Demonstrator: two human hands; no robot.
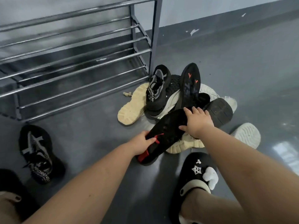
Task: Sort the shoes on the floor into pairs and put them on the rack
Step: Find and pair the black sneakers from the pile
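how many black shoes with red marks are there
2: one held by both hands at the pile's near edge, one sole-up atop the pile by the rack. Others may be buried.

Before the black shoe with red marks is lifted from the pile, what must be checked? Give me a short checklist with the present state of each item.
1. Left hand grips the heel end of the black shoe with red marks: ok.
2. Right hand holds its toe end: ok.
3. Shoe free of the pile: not ok, it rests on a cream shoe.
4. Matching shoe found: ok, black sole with red marks in the pile.
5. Shoe rack bars free: ok.
6. Sole clean: cannot tell.
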